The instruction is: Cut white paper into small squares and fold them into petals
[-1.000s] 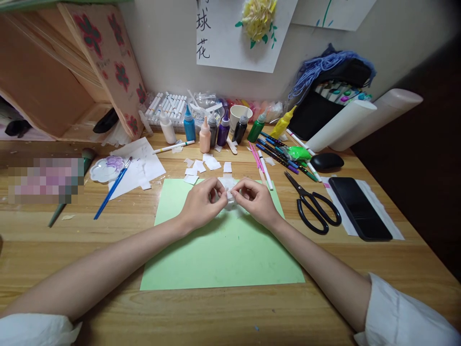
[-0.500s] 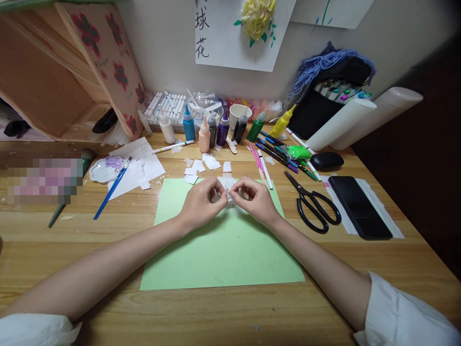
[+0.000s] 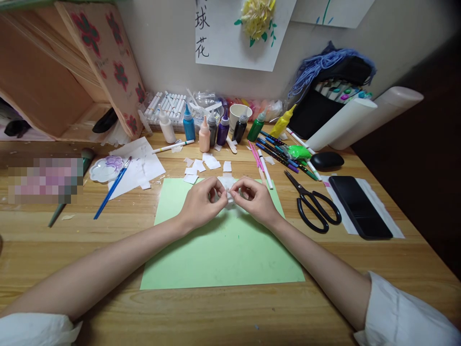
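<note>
My left hand and my right hand meet over the far end of a light green sheet of paper. Both pinch a small white piece of paper between thumbs and fingertips, fingers curled. More of the white paper shows just beyond the fingers. Several small white paper squares lie on the wooden table beyond the green sheet.
Black scissors and a black phone lie right of the sheet. Paint bottles, a paper cup, markers and a marker box line the back. A palette and blue brush lie left.
Almost nothing: both hands stay pinched on the white paper, with only slight finger shifts.
</note>
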Demonstrator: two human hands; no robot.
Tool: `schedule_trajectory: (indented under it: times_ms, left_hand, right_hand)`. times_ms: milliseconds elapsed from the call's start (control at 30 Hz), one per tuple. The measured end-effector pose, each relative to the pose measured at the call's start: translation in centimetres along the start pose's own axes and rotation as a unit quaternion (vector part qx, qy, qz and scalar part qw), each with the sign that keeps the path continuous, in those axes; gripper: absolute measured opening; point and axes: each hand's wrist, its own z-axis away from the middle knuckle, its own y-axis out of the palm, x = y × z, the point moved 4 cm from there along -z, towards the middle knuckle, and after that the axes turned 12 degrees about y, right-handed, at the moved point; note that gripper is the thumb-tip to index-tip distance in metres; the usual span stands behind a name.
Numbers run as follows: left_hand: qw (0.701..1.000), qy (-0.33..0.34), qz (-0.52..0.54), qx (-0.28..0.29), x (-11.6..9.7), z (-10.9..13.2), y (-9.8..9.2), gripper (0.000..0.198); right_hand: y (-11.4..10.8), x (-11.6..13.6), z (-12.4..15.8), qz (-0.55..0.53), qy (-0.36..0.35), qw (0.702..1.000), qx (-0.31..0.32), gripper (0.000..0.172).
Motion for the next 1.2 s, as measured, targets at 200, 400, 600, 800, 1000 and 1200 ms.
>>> schedule_trajectory:
  times_ms: [200, 400, 600, 800, 1000, 1200]
  left_hand:
    - [1.0, -0.002, -0.003, -0.004, 0.1, 0.01, 0.0, 0.011]
    - [1.0, 0.005, -0.005, -0.014, 0.05, 0.02, -0.09, 0.011]
    - [1.0, 0.005, -0.006, -0.015, -0.04, 0.04, -0.09, 0.008]
    - [1.0, 0.005, -0.008, -0.016, -0.16, -0.02, -0.13, 0.007]
    - [1.0, 0.01, -0.008, -0.016, -0.12, 0.02, -0.07, 0.006]
    - [1.0, 0.008, -0.009, -0.011, 0.0, 0.09, -0.04, 0.009]
  right_hand:
    - [0.09, 0.02, -0.02, -0.005, 0.005, 1.0, 0.015, 0.008]
    - [0.07, 0.0, 0.03, -0.008, -0.002, 1.0, 0.013, 0.008]
    - [-0.07, -0.17, -0.09, -0.02, 0.002, 1.0, 0.0, 0.007]
    - [0.02, -0.19, -0.05, -0.018, 0.003, 1.0, 0.009, 0.008]
    - [0.06, -0.01, -0.05, -0.016, 0.0, 1.0, 0.011, 0.007]
    - [0.07, 0.09, -0.01, -0.013, -0.002, 1.0, 0.014, 0.007]
